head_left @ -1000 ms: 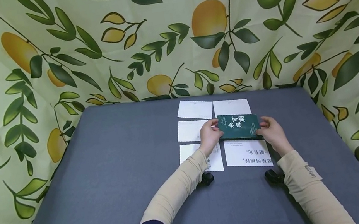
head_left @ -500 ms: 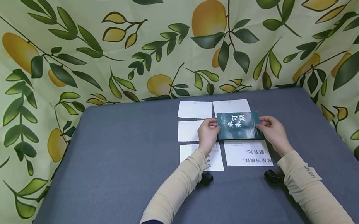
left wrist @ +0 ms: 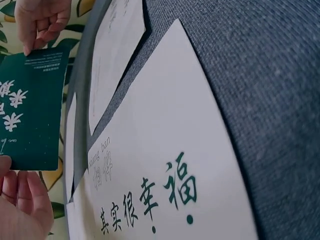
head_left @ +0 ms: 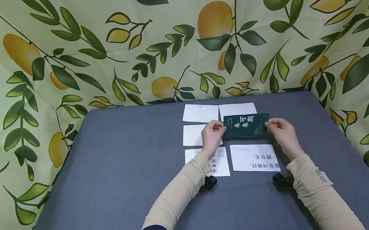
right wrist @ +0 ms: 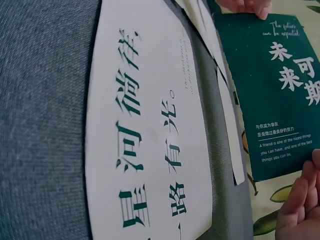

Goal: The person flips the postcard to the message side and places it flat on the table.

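A dark green card [head_left: 246,126] with white Chinese lettering is held up over the cards on the table, its printed face showing. My left hand [head_left: 212,136] pinches its left edge between thumb and fingers. At the opposite edge, my right hand [head_left: 284,135] pinches it with thumb and fingertips. The right wrist view shows small English text low on the green card [right wrist: 280,100]. Below it lies a white card [head_left: 254,158] with green lettering. Another lettered white card [head_left: 220,161] lies partly behind my left hand and sleeve.
Two white cards, one at back left [head_left: 200,112] and one at back right [head_left: 238,109], lie side by side. A third white card [head_left: 193,134] sits left of my hand. Grey cloth covers the table [head_left: 108,183]; a fruit-patterned curtain [head_left: 174,52] hangs behind. Black devices [head_left: 282,180] sit under both wrists.
The green card has shifted slightly right and up, and its tilt has changed. Grey cloth now shows between it and the white card below. My right hand has moved slightly right with it.
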A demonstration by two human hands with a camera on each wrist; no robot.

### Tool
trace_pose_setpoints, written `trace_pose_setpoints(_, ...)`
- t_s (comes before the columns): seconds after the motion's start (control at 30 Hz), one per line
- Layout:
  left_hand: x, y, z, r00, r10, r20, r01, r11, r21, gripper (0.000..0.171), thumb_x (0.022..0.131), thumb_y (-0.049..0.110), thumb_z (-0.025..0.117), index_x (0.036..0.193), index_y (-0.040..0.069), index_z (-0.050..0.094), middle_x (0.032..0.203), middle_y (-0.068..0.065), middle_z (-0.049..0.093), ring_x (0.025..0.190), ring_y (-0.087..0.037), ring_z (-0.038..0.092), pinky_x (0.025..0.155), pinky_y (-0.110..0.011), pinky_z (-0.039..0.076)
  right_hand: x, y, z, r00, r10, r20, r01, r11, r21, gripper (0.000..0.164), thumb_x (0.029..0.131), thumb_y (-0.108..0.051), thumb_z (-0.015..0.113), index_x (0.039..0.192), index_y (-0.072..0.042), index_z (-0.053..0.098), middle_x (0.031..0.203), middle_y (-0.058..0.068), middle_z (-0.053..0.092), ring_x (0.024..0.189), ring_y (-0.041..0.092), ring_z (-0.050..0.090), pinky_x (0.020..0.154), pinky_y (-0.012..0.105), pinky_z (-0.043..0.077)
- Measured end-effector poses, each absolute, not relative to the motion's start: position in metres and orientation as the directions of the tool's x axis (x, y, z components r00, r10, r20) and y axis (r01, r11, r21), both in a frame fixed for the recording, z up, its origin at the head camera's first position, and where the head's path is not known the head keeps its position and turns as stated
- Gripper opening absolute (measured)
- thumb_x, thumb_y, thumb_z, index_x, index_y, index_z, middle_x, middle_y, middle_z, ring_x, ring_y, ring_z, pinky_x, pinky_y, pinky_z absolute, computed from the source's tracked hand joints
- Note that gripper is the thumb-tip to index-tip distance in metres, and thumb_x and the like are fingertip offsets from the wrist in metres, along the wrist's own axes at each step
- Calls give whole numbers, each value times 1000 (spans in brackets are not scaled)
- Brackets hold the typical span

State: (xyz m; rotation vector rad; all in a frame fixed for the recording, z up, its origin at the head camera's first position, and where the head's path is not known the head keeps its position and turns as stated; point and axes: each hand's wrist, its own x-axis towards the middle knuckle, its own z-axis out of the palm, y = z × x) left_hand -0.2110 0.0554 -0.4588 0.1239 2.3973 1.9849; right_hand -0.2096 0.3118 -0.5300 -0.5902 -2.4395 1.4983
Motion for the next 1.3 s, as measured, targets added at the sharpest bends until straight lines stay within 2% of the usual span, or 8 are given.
trace_pose_setpoints(0.13,-213,53,-460,-996,82,23,38,193,980,8,86,15,65,90,8,65,81,0,60,70,-4,49,62,-15,42,-207,310,-523,-910,410,-55,158,222,-962,39,90,-41,56,111,-8,56,97,-6,56,90,6,54,74,12,44)
trace_pose_setpoints(0.37,-216,48,-463,-992,119,33,57,202,978,17,92,26,57,93,14,70,91,-4,73,58,-9,42,53,-18,31,-190,302,-492,-940,327,-97,88,-41,-995,23,91,-31,58,102,-10,60,84,-9,62,78,3,56,70,12,48)
trace_pose_setpoints(0.47,-216,47,-463,-992,124,18,43,203,978,22,92,30,56,95,15,71,92,-7,73,55,-11,39,51,-20,28,-191,304,-492,-932,339,-132,109,-85,-990,26,91,-31,59,103,-8,63,85,-7,62,79,4,57,70,12,49)
trace_pose_setpoints(0.57,-217,46,-464,-991,132,4,29,193,981,22,91,31,59,95,13,71,91,-13,71,61,-9,44,56,-20,33,-193,308,-500,-931,347,-116,96,-77,-992,31,87,-38,63,101,-11,67,88,-6,62,79,4,58,68,11,49)
trace_pose_setpoints(0.8,-219,45,-467,-983,180,-24,11,192,981,16,86,24,65,96,13,71,92,-4,70,79,-5,58,69,-18,45,-174,291,-462,-931,331,-152,190,84,-978,19,89,-30,62,100,-14,65,88,-12,58,76,4,52,69,17,46)
trace_pose_setpoints(1.0,-222,50,-466,-973,232,-5,77,344,936,19,85,14,65,102,8,70,93,-6,68,79,-7,58,70,-15,47,-177,291,-460,-941,297,-160,236,240,-942,24,86,-18,65,107,-5,63,79,-18,58,72,1,52,64,19,45)
trace_pose_setpoints(1.13,-224,56,-468,-958,285,12,149,463,874,24,83,9,66,107,6,68,85,-3,63,71,-5,51,66,-13,43,-183,291,-465,-941,302,-151,280,446,-850,37,85,-19,63,116,1,60,88,-3,60,77,8,52,61,24,43)
trace_pose_setpoints(1.3,-224,64,-465,-942,335,34,254,641,724,26,83,8,65,108,6,68,75,-2,60,66,-8,46,62,-15,37,-188,291,-466,-954,250,-163,287,619,-731,38,87,-20,58,118,1,58,102,15,58,84,21,52,62,23,42)
